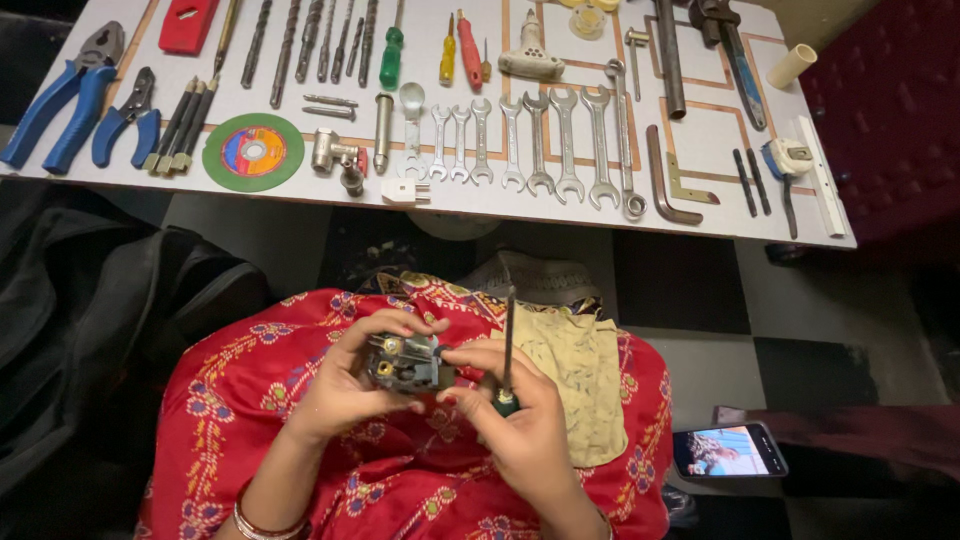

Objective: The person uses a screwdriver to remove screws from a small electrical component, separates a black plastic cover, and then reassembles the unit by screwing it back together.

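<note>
Grey metal part [405,362] over the red lap, clasped in the left hand [345,385], touching the right hand [515,420], fingers closed around a screwdriver [508,345] with shaft upright, just beside its right edge.

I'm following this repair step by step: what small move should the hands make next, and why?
Probably swing the screwdriver tip down onto the small metal part. The right hand holds it shaft-up, away from the part the left hand grips.

A white tool board [700,215] lies on black-and-white checkered floor [700,300].
</note>
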